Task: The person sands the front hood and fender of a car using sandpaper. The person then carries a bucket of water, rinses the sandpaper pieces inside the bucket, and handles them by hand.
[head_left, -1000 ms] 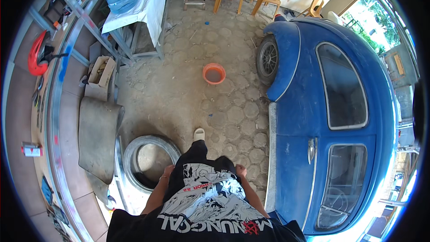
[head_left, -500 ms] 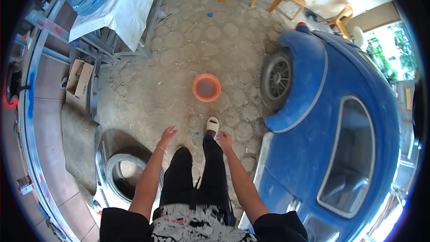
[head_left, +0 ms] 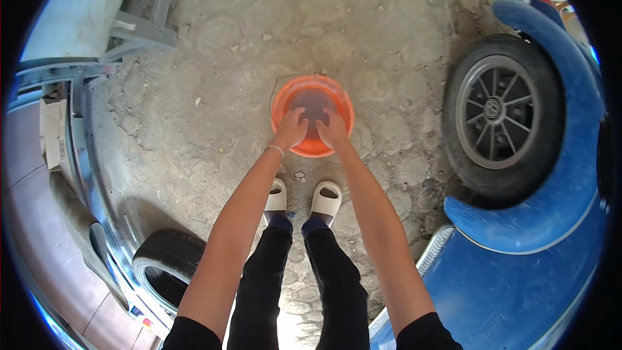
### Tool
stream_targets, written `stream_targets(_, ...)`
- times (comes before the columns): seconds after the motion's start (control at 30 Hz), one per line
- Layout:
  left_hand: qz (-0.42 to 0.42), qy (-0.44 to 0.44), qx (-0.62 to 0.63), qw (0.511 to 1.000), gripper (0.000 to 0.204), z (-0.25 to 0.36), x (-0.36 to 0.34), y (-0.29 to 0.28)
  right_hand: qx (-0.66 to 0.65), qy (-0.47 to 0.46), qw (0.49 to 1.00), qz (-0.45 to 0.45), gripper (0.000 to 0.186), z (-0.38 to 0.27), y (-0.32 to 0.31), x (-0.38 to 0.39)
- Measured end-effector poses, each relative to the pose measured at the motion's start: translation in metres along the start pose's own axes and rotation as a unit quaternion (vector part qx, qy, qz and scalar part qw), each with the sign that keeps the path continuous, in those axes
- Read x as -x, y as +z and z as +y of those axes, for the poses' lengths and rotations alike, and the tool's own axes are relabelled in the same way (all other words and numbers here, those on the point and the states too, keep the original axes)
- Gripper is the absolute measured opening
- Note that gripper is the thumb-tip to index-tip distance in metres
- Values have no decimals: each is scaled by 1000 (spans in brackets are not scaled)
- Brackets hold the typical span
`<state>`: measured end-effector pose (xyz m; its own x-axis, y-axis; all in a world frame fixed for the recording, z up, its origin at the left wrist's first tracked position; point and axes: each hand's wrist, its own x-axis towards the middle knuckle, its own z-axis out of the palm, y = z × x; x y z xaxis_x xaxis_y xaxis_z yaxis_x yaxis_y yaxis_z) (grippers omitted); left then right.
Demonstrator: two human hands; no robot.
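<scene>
A round orange plastic basin [head_left: 347, 107] stands on the ground just ahead of my feet, with murky greyish water [head_left: 314, 98] inside. Both arms reach down to it. My left hand [head_left: 291, 128] is over the near left part of the basin, its fingers slightly bent and apart from the thumb. Opposite it, my right hand [head_left: 332, 128] hangs over the near right part in a similar pose. Nothing shows in either hand. Whether the fingertips touch the water I cannot make out.
On the right is a blue car [head_left: 518, 298] with its black wheel [head_left: 499, 110]. A loose tyre [head_left: 170, 256] lies at lower left, near metal framing [head_left: 146, 34] and a cardboard box [head_left: 53, 131]. Rough paving [head_left: 246, 45] surrounds the basin.
I have stepped up to the basin and bent down; it now appears closer and larger. Both hands have moved from beside my legs to over the basin, and both feet stand together before it.
</scene>
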<state>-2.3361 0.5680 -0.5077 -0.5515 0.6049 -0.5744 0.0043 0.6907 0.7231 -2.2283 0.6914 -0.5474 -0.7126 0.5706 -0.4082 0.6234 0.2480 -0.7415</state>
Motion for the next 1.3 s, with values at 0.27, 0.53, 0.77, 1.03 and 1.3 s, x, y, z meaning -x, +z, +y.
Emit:
stream_targets(0.27, 12, -1, -190, 982, 51, -63, -47, 36, 206, -7, 975, -78, 61, 26, 59, -17)
stream_targets(0.53, 8, 37, -255, 966, 44, -75, -47, 47, 182, -6, 977, -114, 52, 31, 60, -25)
stream_targets(0.77, -84, 20, -325, 942, 35, -79, -35, 46, 159, 72, 985, -13, 67, 30, 67, -16)
stream_targets(1.03, 113, 30, -178, 977, 12, -63, -24, 34, -13, 128, 986, -102, 29, 27, 46, -19)
stream_targets(1.3, 54, 87, -7, 995, 27, -19, 4, 11, -233, 168, 958, -24, 21, -16, 30, 20)
